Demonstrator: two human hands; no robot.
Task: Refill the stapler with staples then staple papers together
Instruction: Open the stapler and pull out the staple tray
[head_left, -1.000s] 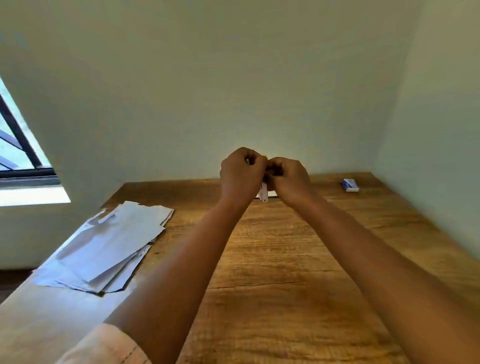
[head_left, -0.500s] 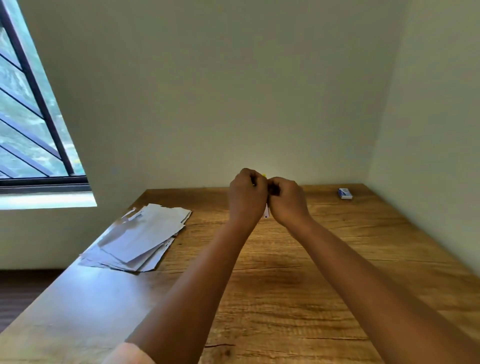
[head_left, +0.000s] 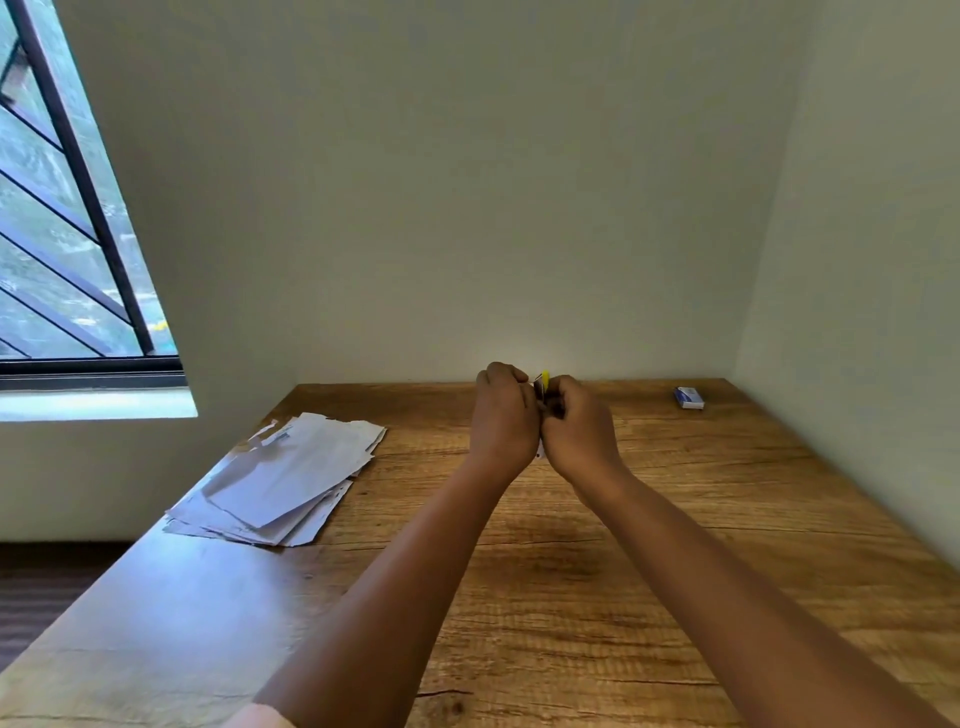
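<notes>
My left hand (head_left: 505, 418) and my right hand (head_left: 579, 428) are pressed together above the far middle of the wooden table (head_left: 649, 545). Between them they grip a small stapler (head_left: 543, 383); only a yellow tip and a dark sliver show above my fingers, and a small white bit pokes out below. The rest of it is hidden by my hands. A loose pile of white papers (head_left: 283, 478) lies on the table's left side. A small blue and white staple box (head_left: 689, 397) sits at the far right corner.
The table stands in a room corner, with walls behind it and on the right. A barred window (head_left: 67, 249) is at the left, with a sill below it. Dark floor shows beyond the table's left edge.
The view has tilted upward, so hands, papers and box sit lower in the frame. My hands stay closed together on the stapler; the white part below them shows less.
</notes>
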